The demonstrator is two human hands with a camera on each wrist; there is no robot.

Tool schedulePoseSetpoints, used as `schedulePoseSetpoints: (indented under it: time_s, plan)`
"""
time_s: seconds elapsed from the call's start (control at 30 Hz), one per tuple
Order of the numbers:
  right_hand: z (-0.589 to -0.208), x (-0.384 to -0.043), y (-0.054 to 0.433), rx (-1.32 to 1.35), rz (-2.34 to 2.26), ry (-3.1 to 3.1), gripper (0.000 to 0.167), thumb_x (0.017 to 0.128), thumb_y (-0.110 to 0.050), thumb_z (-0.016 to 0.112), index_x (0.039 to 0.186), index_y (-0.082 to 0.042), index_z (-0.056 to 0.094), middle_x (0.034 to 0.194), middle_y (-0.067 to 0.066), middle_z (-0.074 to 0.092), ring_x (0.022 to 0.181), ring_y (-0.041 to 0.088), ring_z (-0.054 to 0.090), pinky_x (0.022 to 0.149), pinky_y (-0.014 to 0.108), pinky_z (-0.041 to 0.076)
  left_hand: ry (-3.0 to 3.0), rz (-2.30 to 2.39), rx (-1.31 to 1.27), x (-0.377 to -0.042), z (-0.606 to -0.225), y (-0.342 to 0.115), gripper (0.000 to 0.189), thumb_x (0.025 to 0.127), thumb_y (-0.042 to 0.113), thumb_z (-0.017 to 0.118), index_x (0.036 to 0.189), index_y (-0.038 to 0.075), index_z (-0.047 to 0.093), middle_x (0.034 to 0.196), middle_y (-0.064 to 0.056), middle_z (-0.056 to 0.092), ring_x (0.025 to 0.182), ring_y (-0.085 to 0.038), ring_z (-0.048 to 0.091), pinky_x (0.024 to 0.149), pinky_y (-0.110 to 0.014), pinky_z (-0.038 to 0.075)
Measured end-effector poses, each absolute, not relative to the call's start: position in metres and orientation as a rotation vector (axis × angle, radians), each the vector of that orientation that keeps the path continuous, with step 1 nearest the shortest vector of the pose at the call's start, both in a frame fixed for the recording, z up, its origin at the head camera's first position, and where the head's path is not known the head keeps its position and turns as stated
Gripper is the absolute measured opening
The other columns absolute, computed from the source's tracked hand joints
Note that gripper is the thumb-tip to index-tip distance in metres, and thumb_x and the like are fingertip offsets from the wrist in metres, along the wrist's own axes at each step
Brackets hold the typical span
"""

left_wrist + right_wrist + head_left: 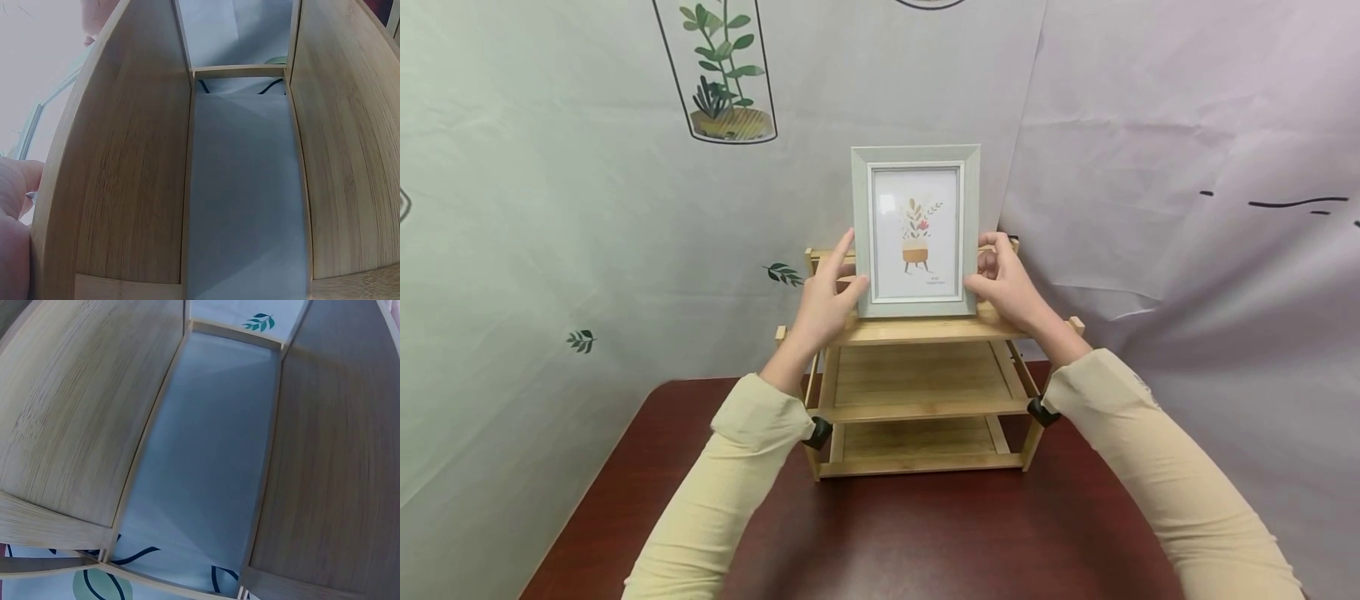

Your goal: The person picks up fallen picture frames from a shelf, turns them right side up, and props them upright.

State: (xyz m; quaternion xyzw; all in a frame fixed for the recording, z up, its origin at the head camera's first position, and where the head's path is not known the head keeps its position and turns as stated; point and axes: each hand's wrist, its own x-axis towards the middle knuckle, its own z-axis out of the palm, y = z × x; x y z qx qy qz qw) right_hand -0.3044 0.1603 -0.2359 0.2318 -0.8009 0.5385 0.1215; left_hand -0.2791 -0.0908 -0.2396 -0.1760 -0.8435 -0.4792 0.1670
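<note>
A picture frame [917, 305] with a pale grey-green border stands upright at the top of a wooden shelf rack [925, 410]. Behind its glass is a print of a plant in an orange pot on legs. My left hand [829, 302] grips the lower left side, thumb on the front border and index finger along the edge. On the opposite side my right hand [1009, 282] holds the frame with thumb in front and curled fingers at the edge. In the left wrist view, part of the left hand [14, 219] shows beside the top board; the right wrist view shows no hand.
Two lower shelves of the rack, the middle board [925, 375] and bottom board [917, 439], lie beneath the hands. The rack stands on a dark red table [917, 533]. A pale cloth backdrop [587, 208] with printed plants hangs close behind and at both sides.
</note>
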Motion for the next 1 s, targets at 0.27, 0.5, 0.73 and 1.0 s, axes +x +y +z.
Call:
schedulePoseSetpoints:
  time_s: [0.27,0.5,0.73,1.0]
  plan:
    - [-0.2351,-0.3014,0.1592,0.679,1.597,-2.321,0.049,0.073,0.006,0.046,0.118,0.0,0.027,0.074,0.004,0.047,0.056,0.005,0.045,0.051,0.018,0.041,-2.395,-1.392,-0.461,-0.2754,-0.2394,-0.0903,0.06,0.088,0.024,0.05,0.139,0.037,0.02,0.122,-0.015,0.052,0.101,-0.027,0.058,0.087,-0.041,0.045]
    - [-0.2344,-0.2996,0.1591,0.686,1.607,-2.306,0.049,0.074,0.006,0.046,0.12,0.0,0.029,0.077,0.003,0.049,0.058,0.006,0.047,0.052,0.018,0.042,-2.404,-1.368,-0.455,-0.2762,-0.2398,-0.0906,0.06,0.087,0.023,0.051,0.139,0.034,0.022,0.12,-0.015,0.053,0.099,-0.026,0.059,0.084,-0.04,0.047]
    - [-0.2342,-0.2996,0.1595,0.684,1.604,-2.301,0.049,0.075,0.006,0.046,0.121,0.0,0.029,0.077,0.003,0.048,0.058,0.006,0.047,0.052,0.02,0.042,-2.404,-1.359,-0.481,-0.2763,-0.2389,-0.091,0.061,0.086,0.02,0.052,0.14,0.029,0.024,0.114,-0.015,0.056,0.096,-0.026,0.06,0.082,-0.038,0.048]
    - [-0.2335,-0.2982,0.1618,0.621,1.587,-2.308,0.048,0.077,-0.001,0.048,0.122,0.0,0.031,0.089,0.01,0.049,0.067,0.008,0.049,0.057,0.023,0.047,-2.344,-1.402,-0.437,-0.2752,-0.24,-0.0914,0.06,0.085,0.021,0.052,0.139,0.027,0.027,0.116,-0.011,0.055,0.099,-0.024,0.058,0.083,-0.035,0.048]
